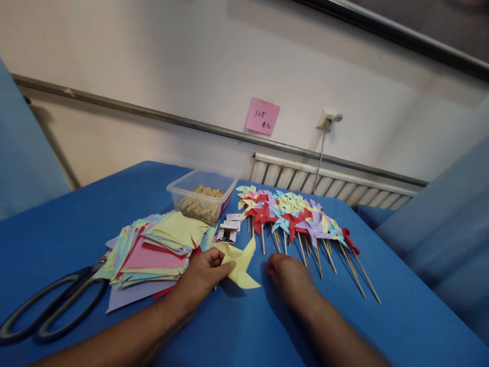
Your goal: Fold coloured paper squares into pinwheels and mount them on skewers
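Note:
Between the thumb and fingers of my left hand (209, 271) is a yellow paper pinwheel (241, 263), its blades folded toward the centre. To its right, my right hand (287, 272) is held low over the blue table with its fingers curled in; what they hold, if anything, is hidden. A stack of coloured paper sheets (156, 260) lies left of my left hand. Small open boxes (228, 229) with dark pins sit just beyond the pinwheel. Several finished pinwheels on sticks (290, 219) lie in a dense group beyond and right of my right hand.
Large scissors (64, 300) lie at the left, blades against the paper stack. A clear plastic bin (202, 196) of wooden sticks stands at the back. Behind the blue table (244, 331) are a radiator (328, 186) and a wall with a pink note (263, 116).

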A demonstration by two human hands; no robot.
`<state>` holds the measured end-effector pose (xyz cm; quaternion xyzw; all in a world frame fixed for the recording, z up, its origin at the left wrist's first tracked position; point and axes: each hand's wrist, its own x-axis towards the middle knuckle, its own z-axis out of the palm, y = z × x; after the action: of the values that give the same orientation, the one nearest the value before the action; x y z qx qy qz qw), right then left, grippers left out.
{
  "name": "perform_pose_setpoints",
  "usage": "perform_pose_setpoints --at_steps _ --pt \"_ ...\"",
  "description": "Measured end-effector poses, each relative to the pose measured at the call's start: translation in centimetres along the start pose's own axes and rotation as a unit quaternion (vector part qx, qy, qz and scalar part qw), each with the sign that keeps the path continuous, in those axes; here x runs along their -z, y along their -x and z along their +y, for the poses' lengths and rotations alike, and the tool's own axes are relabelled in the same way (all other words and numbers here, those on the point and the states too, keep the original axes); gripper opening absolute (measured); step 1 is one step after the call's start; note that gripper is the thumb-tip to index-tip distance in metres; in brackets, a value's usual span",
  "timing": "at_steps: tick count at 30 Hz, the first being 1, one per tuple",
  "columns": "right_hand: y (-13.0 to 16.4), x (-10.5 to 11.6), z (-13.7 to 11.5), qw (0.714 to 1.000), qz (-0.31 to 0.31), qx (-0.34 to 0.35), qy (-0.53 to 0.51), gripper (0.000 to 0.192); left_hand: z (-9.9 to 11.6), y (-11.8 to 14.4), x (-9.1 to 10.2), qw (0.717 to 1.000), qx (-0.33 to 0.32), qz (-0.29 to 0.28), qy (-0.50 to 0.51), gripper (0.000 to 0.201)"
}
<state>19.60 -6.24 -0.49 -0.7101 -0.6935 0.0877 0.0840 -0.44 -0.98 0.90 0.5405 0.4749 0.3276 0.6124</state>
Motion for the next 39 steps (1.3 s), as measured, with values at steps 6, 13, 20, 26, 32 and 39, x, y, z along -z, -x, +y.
perform_pose_setpoints --at_steps 6,13,20,26,32,39 --pt "0.1 0.1 0.0 1.0 0.0 -0.003 -0.002 0.013 -0.1 0.0 0.0 1.0 0.001 0.003 0.005 0.027" --pt "-0.1 0.2 0.8 0.994 0.014 -0.026 -0.109 0.01 0.0 0.1 0.1 0.999 -0.02 0.026 -0.016 0.03" --pt "0.9 -0.2 -2.0 0.884 0.085 -0.007 -0.46 0.01 -0.1 -0.8 -2.0 0.99 -0.095 0.07 -0.075 0.026" --pt "0.2 -1.0 -2.1 0.833 0.15 -0.02 -0.532 0.008 -0.2 -1.8 -4.6 0.977 -0.147 0.086 -0.128 0.024" --pt "-0.1 -0.8 -1.6 0.827 0.157 -0.033 -0.538 0.008 -0.3 -1.8 -4.7 0.981 -0.143 0.068 -0.112 0.021" --pt "0.0 -0.9 -1.7 0.843 0.158 -0.041 -0.513 0.007 -0.8 -1.8 -4.2 0.989 -0.123 0.028 -0.078 0.019"
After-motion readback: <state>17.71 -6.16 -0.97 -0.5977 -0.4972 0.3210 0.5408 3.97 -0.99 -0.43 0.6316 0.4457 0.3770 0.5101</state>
